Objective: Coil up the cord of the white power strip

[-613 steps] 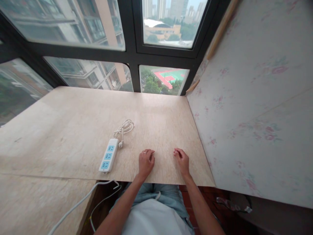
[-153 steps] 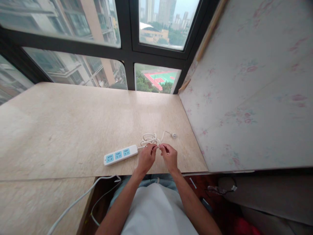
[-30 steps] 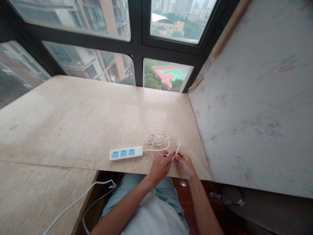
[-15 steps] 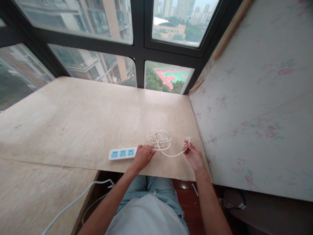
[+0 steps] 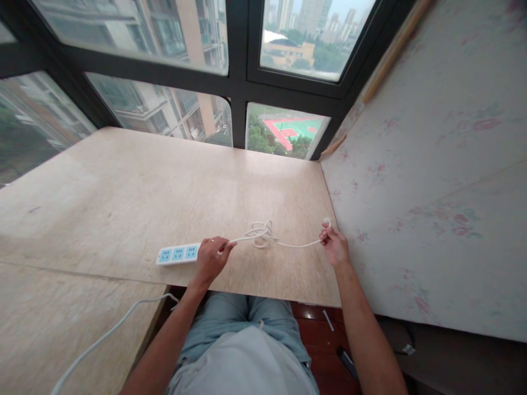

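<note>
A white power strip (image 5: 178,254) with blue socket faces lies on the tabletop, its right end hidden by my left hand (image 5: 212,259). The fingers of that hand are closed on the strip's white cord (image 5: 242,239), close to where it meets the strip. From there the cord runs right into a loose tangle of loops (image 5: 261,233), then on to my right hand (image 5: 334,245). My right hand is closed round the cord just below its plug (image 5: 327,220), which pokes out above the fingers near the wall.
The pale tabletop (image 5: 164,186) ends at the dark window frame (image 5: 239,109) ahead and a flowered wall (image 5: 395,208) on the right. Another white cable (image 5: 111,329) crosses the lower left edge. A dark object (image 5: 346,362) lies on the red-brown floor.
My left hand has moved left, and the power strip has shifted left with it. My right hand has moved right with the plug. The cord is straighter and its tangle smaller.
</note>
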Motion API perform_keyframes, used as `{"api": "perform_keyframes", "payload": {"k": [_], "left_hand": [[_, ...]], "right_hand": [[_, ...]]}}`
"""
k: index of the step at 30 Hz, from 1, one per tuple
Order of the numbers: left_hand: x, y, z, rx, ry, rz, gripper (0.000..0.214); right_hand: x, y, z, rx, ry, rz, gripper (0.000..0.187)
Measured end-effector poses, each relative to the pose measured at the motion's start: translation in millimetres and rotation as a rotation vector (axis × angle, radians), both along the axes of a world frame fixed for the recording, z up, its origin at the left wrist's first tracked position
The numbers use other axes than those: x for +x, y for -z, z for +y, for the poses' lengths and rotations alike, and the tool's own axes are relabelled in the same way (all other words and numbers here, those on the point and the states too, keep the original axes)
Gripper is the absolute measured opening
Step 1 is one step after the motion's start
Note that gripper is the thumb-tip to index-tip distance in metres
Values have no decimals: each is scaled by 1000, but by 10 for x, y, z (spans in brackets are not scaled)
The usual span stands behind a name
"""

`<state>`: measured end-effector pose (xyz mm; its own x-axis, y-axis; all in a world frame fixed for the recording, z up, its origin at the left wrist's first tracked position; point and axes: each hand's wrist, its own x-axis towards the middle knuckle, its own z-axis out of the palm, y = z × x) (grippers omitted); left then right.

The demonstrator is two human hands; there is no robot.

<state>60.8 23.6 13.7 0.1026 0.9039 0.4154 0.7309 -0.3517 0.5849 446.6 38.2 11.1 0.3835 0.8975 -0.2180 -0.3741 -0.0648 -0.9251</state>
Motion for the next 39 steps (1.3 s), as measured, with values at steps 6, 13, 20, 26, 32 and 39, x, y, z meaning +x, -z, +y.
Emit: {"api": "perform_keyframes", "payload": {"k": [6, 13, 20, 26, 32, 39], "left_hand": [[-424, 32, 112, 16, -92, 58, 31], [-709, 255, 194, -10, -28, 244, 28], [-853, 336, 323, 17, 27, 288, 25], [-849, 261, 390, -107, 28, 382, 32], [-616, 42, 398, -161, 69, 204, 37], [34, -177, 617, -195, 284, -13, 37]], "right_hand": [[160, -87, 143, 71, 59, -24, 36], [226, -124, 268, 17, -5, -20, 38], [192, -22, 83, -233, -87, -49, 35], [60, 91, -291, -333, -141, -115, 28], [-26, 52, -522, -606, -385, -676, 25], [-327, -222, -574, -418, -468, -1343, 39]]}}
